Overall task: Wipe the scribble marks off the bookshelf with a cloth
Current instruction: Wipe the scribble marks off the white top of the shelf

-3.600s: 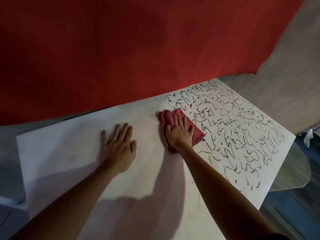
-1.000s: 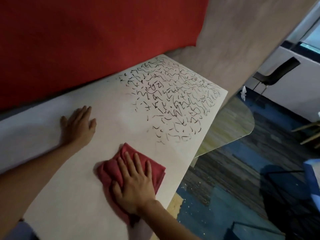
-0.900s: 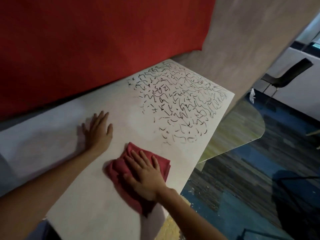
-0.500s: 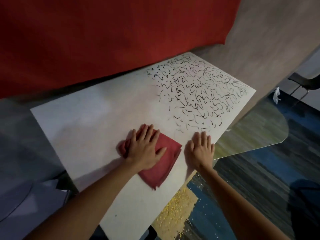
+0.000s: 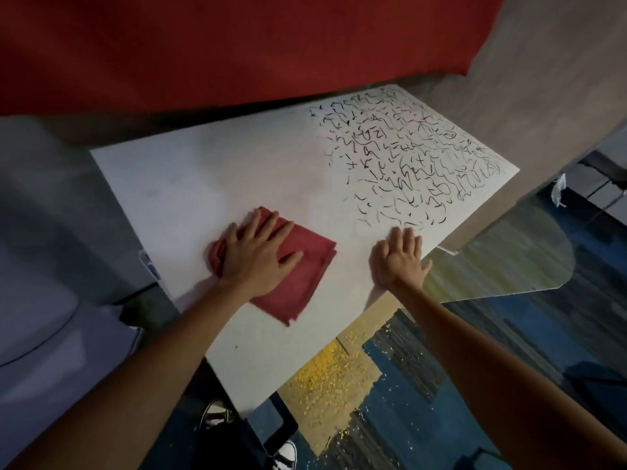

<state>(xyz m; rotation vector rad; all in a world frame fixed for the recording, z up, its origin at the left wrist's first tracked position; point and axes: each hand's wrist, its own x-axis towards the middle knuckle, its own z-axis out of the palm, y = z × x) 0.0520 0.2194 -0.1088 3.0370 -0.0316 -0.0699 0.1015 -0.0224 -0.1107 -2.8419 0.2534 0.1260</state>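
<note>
Left of centre on the white bookshelf [image 5: 203, 171], the left hand [image 5: 258, 256] presses the red cloth [image 5: 305, 269], grip spread flat, while the right hand [image 5: 398, 262], likewise spread, rests against the lowest scribble marks [image 5: 407, 157] at right and may smear ink.

Background: red panel [image 5: 237, 45] across top, grey-beige wall [image 5: 543, 79] to its right. Transparent rounded sheet [image 5: 509, 259] at right, above the floor. Floor: blue and dark carpet [image 5: 509, 334] with a tan patch strewn with yellow crumbs [image 5: 325, 378]. Small white scrap [image 5: 559, 189] near the sheet's far edge. Pale lavender surface [image 5: 51, 317] at left.
</note>
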